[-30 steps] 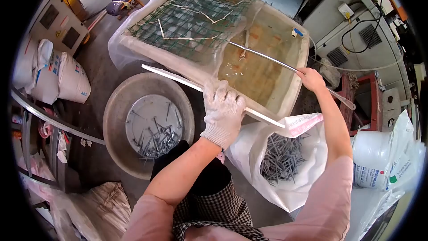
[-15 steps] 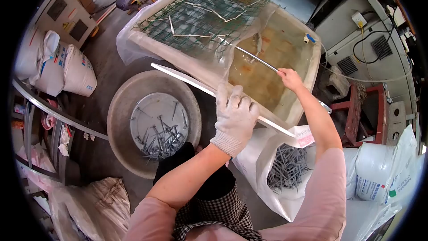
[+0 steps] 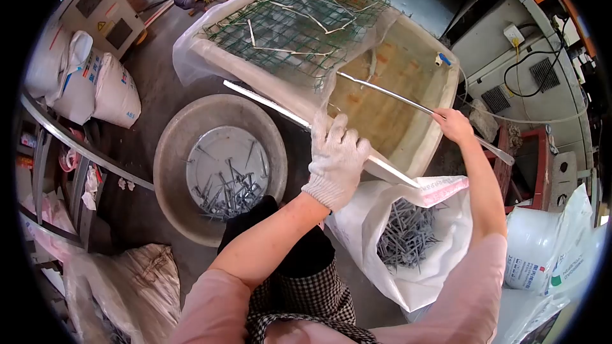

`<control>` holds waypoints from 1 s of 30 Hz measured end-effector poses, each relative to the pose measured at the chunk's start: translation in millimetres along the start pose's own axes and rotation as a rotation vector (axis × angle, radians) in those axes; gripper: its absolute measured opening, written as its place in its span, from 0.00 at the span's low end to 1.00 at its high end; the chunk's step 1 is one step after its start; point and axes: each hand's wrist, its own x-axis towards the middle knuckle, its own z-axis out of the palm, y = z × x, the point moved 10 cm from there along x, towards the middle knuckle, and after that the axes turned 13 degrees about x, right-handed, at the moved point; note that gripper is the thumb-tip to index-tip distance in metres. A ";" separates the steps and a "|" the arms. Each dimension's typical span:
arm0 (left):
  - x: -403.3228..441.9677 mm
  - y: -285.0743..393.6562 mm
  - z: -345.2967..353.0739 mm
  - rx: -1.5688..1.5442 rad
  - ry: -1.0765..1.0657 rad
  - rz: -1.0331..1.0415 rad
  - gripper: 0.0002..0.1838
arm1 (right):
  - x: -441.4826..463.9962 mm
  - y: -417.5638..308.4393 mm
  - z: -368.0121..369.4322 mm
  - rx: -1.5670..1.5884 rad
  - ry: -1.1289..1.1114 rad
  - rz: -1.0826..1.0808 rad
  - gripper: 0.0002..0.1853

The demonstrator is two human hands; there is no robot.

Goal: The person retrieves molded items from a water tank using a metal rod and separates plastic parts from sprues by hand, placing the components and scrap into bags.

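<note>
My left hand (image 3: 336, 164), in a pale knitted glove, grips the edge of a long white board (image 3: 268, 103) at the near side of the tub. My bare right hand (image 3: 454, 125) is closed around a long metal rod (image 3: 401, 100). The rod slants over the brownish water, its far end by the green mesh, and its flattened near end sticks out behind my hand. The tub (image 3: 415, 164) is half covered by the green wire mesh (image 3: 280, 22) and clear plastic film. Below my right arm, a white sack (image 3: 366, 223) holds many grey spike-shaped plastic pieces (image 3: 408, 236).
A round basin (image 3: 171, 172) with similar grey pieces (image 3: 233, 194) stands on the floor at the left. Filled sacks (image 3: 116, 92) lie beyond it. At the right are a red metal frame (image 3: 542, 146), a concrete block (image 3: 483, 121) and plastic-wrapped bags (image 3: 535, 248).
My right hand has moved right and slightly down, drawing the rod back so its flattened end shows. The white sack's mouth looks wider. My left hand stays on the board.
</note>
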 end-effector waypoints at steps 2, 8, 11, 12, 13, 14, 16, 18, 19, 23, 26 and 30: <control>0.3 1.9 0.0 0.003 -0.007 0.011 0.17 | -17.1 12.4 -10.4 0.008 -0.009 0.014 0.18; 0.8 1.7 2.3 0.085 -0.030 -0.001 0.16 | -6.7 -3.8 35.9 0.182 -0.024 -0.024 0.18; -2.0 -0.2 5.5 0.048 -0.016 -0.015 0.16 | 28.0 -27.0 75.2 0.263 -0.014 -0.106 0.18; -1.9 -1.5 5.6 0.051 -0.017 -0.020 0.16 | 36.0 -33.7 84.3 0.262 -0.019 -0.111 0.18; -0.3 -1.3 2.0 0.030 -0.004 -0.013 0.12 | 42.2 -44.6 90.4 0.263 -0.014 -0.094 0.18; 1.0 -0.8 -0.3 0.009 0.008 -0.005 0.09 | 47.3 -54.6 96.7 0.265 -0.010 -0.077 0.18; 2.7 -1.8 1.1 0.001 0.033 -0.003 0.09 | 56.9 -69.3 109.1 0.298 -0.037 -0.061 0.17; 3.2 -0.2 1.9 0.019 0.075 0.000 0.09 | 62.9 -74.8 110.5 0.323 -0.024 -0.060 0.18; 4.5 0.8 2.2 0.018 0.074 0.003 0.09 | 66.5 -80.2 114.3 0.324 -0.023 -0.057 0.18; 6.8 3.3 -1.1 0.030 0.070 0.003 0.08 | 85.0 -92.9 143.7 0.402 -0.014 -0.109 0.18; 4.2 -0.6 0.4 0.032 0.009 0.009 0.08 | 78.5 -98.2 117.0 0.378 -0.019 -0.128 0.18; -1.5 -2.1 0.3 0.011 -0.060 0.015 0.09 | 60.2 -56.7 72.3 0.300 -0.053 -0.174 0.17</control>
